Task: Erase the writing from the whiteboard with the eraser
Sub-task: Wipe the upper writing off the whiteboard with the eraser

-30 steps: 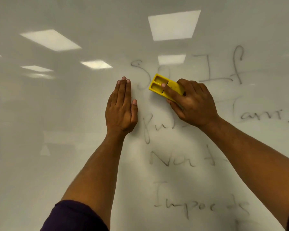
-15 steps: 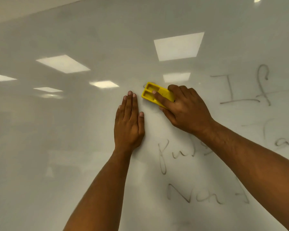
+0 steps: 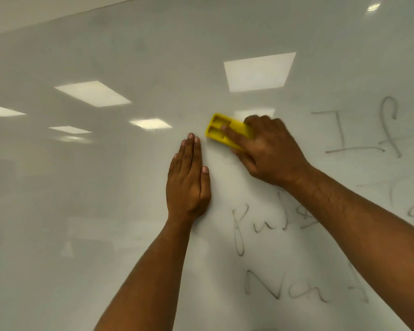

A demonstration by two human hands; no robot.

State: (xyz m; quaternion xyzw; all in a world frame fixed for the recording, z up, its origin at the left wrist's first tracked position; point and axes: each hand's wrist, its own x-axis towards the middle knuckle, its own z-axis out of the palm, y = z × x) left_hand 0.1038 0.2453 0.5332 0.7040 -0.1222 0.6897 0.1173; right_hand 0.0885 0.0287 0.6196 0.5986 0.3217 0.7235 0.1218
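Hands on whiteboard. Right hand grips yellow eraser, forefinger laid along its back, pad face against the board. Left hand lies flat, fingers straight and together, just at 7 o'clock of the eraser, not touching it. Writing sits at 5 o'clock below the right wrist; "If" at 3 o'clock. Ceiling-light reflections at 12 o'clock.

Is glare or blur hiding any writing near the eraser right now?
Head view: ceiling-light reflections glare off the whiteboard, one just behind the right hand; that hand and the yellow eraser are motion-blurred; the left hand is sharp; the remaining writing reads faint but glare-free.
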